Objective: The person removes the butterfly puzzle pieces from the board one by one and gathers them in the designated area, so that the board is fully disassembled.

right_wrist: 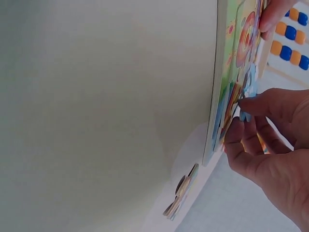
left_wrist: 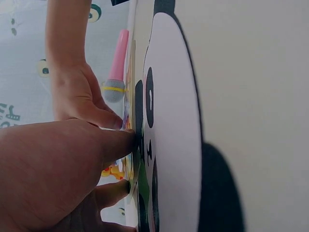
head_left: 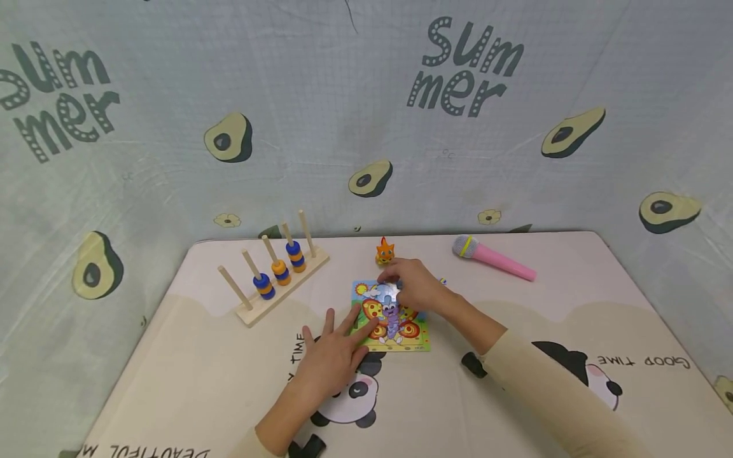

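A butterfly jigsaw puzzle (head_left: pixel 401 347) in a flat tray lies at the middle of the table. My left hand (head_left: pixel 329 364) has its fingers spread, with fingertips on the puzzle's left side. Over the upper part of the puzzle, my right hand (head_left: pixel 417 284) pinches a light blue puzzle piece (right_wrist: pixel 245 116) between thumb and fingers. In the right wrist view the piece is tilted close over the tray's upper edge, partly hidden by the thumb. Loose puzzle pieces (right_wrist: pixel 182 192) lie on the table just beyond the tray, mostly hidden behind my right hand in the head view.
A small orange toy figure (head_left: pixel 385 251) stands behind the puzzle. At the back left is a wooden peg stand (head_left: pixel 260 313) with blue and orange beads. A pink toy microphone (head_left: pixel 504 262) lies at the back right. A printed cloth wall (head_left: pixel 321 114) rises behind the table.
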Demonstrator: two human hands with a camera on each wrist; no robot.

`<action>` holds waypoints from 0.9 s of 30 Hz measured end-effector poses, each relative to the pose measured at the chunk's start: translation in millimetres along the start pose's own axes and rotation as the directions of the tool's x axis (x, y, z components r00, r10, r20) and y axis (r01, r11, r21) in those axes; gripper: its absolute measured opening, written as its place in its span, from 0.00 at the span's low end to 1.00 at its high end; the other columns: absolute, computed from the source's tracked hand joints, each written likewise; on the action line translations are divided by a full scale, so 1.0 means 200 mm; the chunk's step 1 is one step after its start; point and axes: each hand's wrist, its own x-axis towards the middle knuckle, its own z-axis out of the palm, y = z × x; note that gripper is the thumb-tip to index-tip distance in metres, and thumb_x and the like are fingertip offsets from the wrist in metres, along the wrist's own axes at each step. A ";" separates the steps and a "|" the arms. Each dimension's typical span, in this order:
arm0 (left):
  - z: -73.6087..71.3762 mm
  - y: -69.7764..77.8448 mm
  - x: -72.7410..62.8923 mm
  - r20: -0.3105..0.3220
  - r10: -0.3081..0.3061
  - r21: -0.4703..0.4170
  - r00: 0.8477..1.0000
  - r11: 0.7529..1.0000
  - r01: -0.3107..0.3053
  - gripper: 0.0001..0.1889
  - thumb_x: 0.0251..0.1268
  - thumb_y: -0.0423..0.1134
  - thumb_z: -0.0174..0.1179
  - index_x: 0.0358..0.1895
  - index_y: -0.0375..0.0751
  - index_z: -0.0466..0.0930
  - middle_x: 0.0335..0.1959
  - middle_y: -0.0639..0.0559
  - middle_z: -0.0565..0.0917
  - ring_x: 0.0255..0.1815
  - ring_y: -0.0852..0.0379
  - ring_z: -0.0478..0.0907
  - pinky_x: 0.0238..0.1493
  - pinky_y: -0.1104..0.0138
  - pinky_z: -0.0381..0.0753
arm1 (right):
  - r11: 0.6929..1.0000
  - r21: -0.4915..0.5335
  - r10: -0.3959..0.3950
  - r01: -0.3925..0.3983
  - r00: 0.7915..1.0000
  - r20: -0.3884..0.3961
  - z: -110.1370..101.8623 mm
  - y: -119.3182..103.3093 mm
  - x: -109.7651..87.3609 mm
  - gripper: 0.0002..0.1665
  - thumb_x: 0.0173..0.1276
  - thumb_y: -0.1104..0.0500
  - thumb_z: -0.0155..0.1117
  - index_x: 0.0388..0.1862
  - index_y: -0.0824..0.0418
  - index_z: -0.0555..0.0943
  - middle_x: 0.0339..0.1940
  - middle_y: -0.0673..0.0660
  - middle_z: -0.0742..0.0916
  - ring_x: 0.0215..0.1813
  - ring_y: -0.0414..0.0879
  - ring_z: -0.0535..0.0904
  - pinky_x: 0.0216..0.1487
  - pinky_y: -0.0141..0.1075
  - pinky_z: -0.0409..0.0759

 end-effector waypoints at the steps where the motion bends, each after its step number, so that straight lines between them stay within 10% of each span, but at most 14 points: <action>1: 0.00 0.00 0.00 -0.001 0.002 0.001 1.000 1.000 -0.002 0.27 0.79 0.50 0.58 0.77 0.66 0.70 0.84 0.50 0.62 0.81 0.23 0.55 0.62 0.15 0.52 | 1.000 -0.002 0.003 -0.003 1.000 0.001 0.00 0.00 0.00 0.25 0.60 0.75 0.70 0.55 0.58 0.88 0.61 0.57 0.86 0.64 0.53 0.81 0.68 0.48 0.80; 27: 0.02 0.00 0.00 -0.018 0.009 0.010 1.000 1.000 -0.009 0.25 0.80 0.49 0.56 0.77 0.67 0.71 0.84 0.48 0.61 0.81 0.23 0.55 0.62 0.15 0.53 | 1.000 -0.018 -0.011 0.011 1.000 0.014 0.00 -0.01 0.00 0.25 0.59 0.75 0.71 0.55 0.61 0.88 0.61 0.58 0.86 0.65 0.54 0.81 0.68 0.47 0.81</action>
